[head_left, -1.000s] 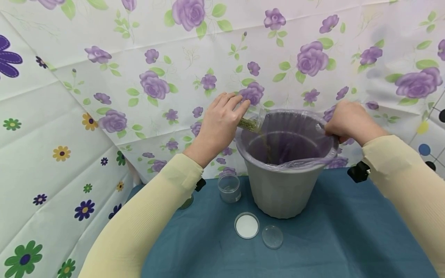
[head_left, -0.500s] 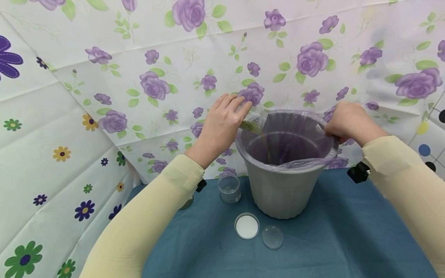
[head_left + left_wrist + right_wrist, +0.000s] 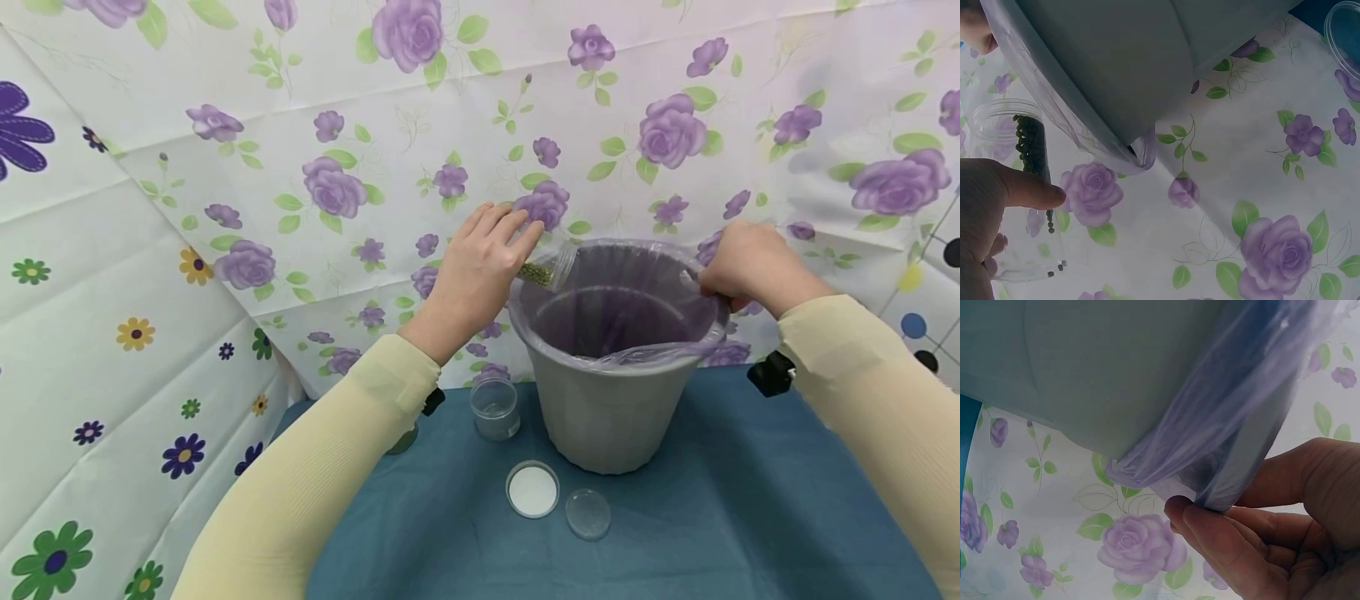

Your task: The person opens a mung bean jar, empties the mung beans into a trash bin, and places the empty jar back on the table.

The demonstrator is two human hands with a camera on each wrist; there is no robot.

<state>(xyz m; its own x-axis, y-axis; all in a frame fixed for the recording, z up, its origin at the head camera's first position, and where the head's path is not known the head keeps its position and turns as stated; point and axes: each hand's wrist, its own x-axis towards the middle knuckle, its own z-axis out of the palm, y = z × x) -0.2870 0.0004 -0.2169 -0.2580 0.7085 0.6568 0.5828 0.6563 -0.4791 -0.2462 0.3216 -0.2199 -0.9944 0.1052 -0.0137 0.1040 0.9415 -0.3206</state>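
The left hand (image 3: 480,267) grips a clear jar (image 3: 564,265) tipped sideways, its mouth over the left rim of a grey bin (image 3: 611,417). Small green beans (image 3: 536,273) lie along the jar's lower side; the left wrist view shows them as a dark column of beans (image 3: 1032,147) beside the thumb. A thin purple bag (image 3: 652,354) lines the bin and folds over its rim. At the right rim, the right hand (image 3: 753,265) pinches the rim and bag; in the right wrist view its fingertips (image 3: 1194,509) press on the bag's edge.
On the blue cloth (image 3: 660,542), left of the bin, stands a clear empty tub (image 3: 495,410). In front lie a dish with a white surface (image 3: 532,489) and a clear lid (image 3: 588,513). A dark green round item (image 3: 403,440) is partly behind the left sleeve.
The thin stream of beans seen falling from the jar into the bin no longer shows. The left hand has shifted very slightly right; the right hand holds nearly the same place.
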